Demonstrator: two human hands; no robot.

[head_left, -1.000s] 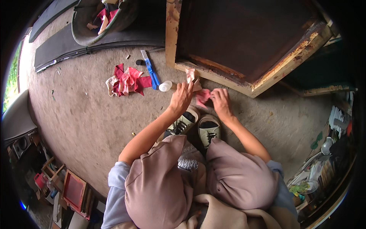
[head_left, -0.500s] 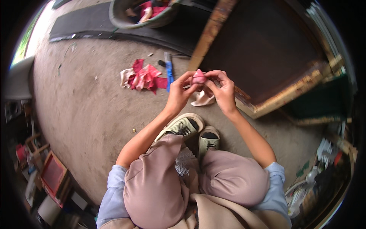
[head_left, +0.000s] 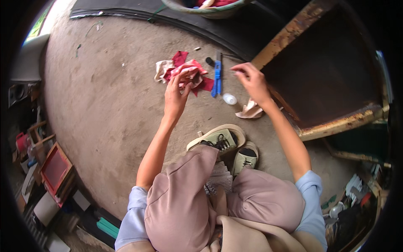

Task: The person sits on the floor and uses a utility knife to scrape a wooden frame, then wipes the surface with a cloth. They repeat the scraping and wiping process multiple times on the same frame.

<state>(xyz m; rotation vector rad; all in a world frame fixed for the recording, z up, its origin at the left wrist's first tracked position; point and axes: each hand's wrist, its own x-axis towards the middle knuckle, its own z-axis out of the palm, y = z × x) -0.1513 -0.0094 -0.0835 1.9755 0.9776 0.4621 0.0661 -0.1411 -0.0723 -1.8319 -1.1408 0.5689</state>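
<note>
My left hand (head_left: 176, 96) hovers at the near edge of a crumpled pile of red, pink and cream cloth scraps (head_left: 189, 69), thumb and fingers apart. Whether the fingertips touch the cloth I cannot tell. Off to the right, my right hand (head_left: 253, 84) is raised with loosely bent, slightly blurred fingers, and nothing shows in it. Between the hands lies a blue-handled tool (head_left: 217, 77) with a narrow grey tip, a small black cylinder (head_left: 210, 61) beside it. A small white bottle (head_left: 229, 99) stands nearby. Under my right wrist is a cream cloth scrap (head_left: 250, 110).
A large wooden-framed dark screen (head_left: 323, 71) leans at the right. Black sheeting (head_left: 138, 10) lies along the back, with a tub (head_left: 205, 11) of red cloth on it. My shoes (head_left: 218, 140) rest on the concrete floor (head_left: 105, 109). Clutter and a small red-panelled frame (head_left: 56, 173) stand at left.
My hands were together around a small pink cloth bundle; now they are apart, the left by the scraps. The bundle no longer shows separately. The white bottle has come into sight. The view has shifted.
</note>
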